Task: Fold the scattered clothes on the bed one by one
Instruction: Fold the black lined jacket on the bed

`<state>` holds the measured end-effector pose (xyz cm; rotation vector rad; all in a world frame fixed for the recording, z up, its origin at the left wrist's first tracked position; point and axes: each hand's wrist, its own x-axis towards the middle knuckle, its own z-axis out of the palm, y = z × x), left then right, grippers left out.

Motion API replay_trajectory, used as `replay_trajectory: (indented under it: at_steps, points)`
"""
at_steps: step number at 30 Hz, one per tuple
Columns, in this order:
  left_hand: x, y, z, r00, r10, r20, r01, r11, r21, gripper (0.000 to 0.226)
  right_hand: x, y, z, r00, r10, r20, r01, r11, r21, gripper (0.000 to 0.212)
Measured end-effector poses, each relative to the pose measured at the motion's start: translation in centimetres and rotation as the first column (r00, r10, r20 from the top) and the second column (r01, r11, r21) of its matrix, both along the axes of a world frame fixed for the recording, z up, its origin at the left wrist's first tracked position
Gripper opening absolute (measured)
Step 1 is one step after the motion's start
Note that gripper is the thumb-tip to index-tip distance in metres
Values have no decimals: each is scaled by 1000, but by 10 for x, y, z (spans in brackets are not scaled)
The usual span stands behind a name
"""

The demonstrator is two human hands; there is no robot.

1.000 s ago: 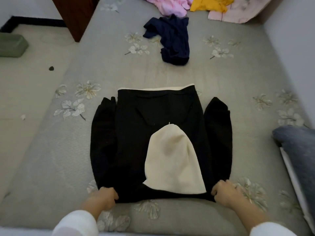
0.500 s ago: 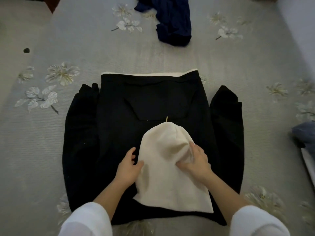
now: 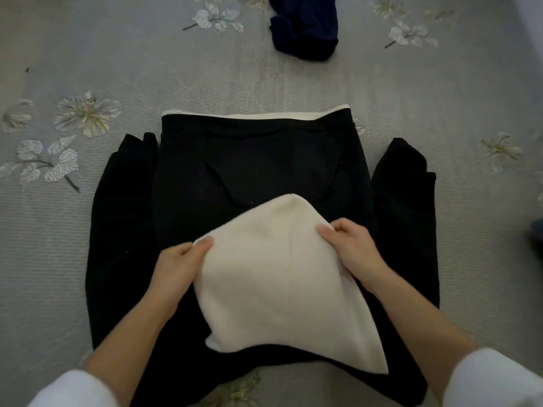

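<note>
A black hoodie [image 3: 258,168] lies flat on the grey flowered bed [image 3: 147,69], its sleeves folded in along both sides and a cream lining strip showing at its far edge. Its cream hood [image 3: 279,277] lies turned down over the body. My left hand [image 3: 179,268] pinches the hood's left edge, thumb on top. On the hood's right edge my right hand [image 3: 352,248] grips the same way. The hood's edges are lifted slightly between the two hands.
A crumpled dark navy garment [image 3: 305,30] lies further up the bed, partly cut off by the frame's top. A dark blue-grey thing [image 3: 537,236] shows at the right edge. White sleeves cover both my forearms at the bottom corners.
My hands left the hoodie's near corners, moved onto the cream hood and took hold of its two side edges. The hood now looks spread wider, and the view has moved closer.
</note>
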<state>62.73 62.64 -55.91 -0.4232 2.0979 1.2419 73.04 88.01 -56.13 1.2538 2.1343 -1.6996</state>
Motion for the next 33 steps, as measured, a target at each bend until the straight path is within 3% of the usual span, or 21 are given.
replay_trajectory:
  at_steps: [2, 4, 7, 9, 10, 12, 13, 15, 18, 20, 23, 25, 27, 30, 33]
  points:
    - [4, 4, -17, 983, -55, -177, 14, 975, -224, 37, -3, -19, -16, 989, 112, 94, -138, 931, 338, 35]
    - [22, 11, -30, 895, -232, -381, 85, 927, -365, 46, 6, -45, -31, 961, 255, 104, -269, 789, 553, 51]
    - [52, 24, -45, 554, -635, -538, 395, 769, -502, 54, 19, -69, -59, 832, 494, 253, -539, 612, 579, 58]
    - [65, 33, -56, 368, -815, -447, 570, 578, -584, 57, 22, -66, -76, 741, 553, 381, -665, 530, 526, 62]
    - [67, 38, -60, 349, -860, -373, 610, 510, -606, 61, 22, -60, -80, 703, 569, 427, -705, 483, 519, 64]
    - [63, 45, -67, 400, -896, -194, 666, 429, -610, 75, 18, -45, -77, 635, 606, 479, -764, 404, 503, 58]
    - [60, 49, -68, 413, -903, -114, 686, 391, -614, 80, 17, -36, -72, 642, 615, 457, -758, 422, 498, 52]
    - [56, 59, -67, 447, -893, -61, 689, 386, -614, 80, 21, -18, -58, 773, 542, 329, -624, 555, 551, 47]
    - [65, 80, -60, 390, -913, -118, 716, 382, -584, 74, 38, 20, -43, 982, 180, 53, -164, 683, 711, 41]
    - [76, 93, -62, 331, -939, -90, 769, 324, -551, 75, 48, 53, -40, 989, -146, -28, 123, 693, 710, 38]
    - [86, 107, -80, 333, -942, 22, 792, 267, -549, 82, 70, 106, -48, 839, -532, 110, 377, 716, 588, 46]
    - [88, 107, -88, 343, -939, 39, 774, 258, -577, 83, 84, 121, -59, 763, -608, 219, 467, 752, 465, 61]
    - [91, 107, -92, 356, -934, 36, 769, 270, -579, 81, 90, 123, -65, 762, -601, 240, 512, 787, 345, 67]
    - [91, 107, -92, 367, -929, 37, 767, 280, -577, 74, 84, 120, -57, 808, -552, 207, 554, 831, 54, 45]
    - [89, 111, -88, 366, -926, 90, 775, 250, -581, 70, 81, 130, -32, 806, -545, 230, 590, 716, -373, 32]
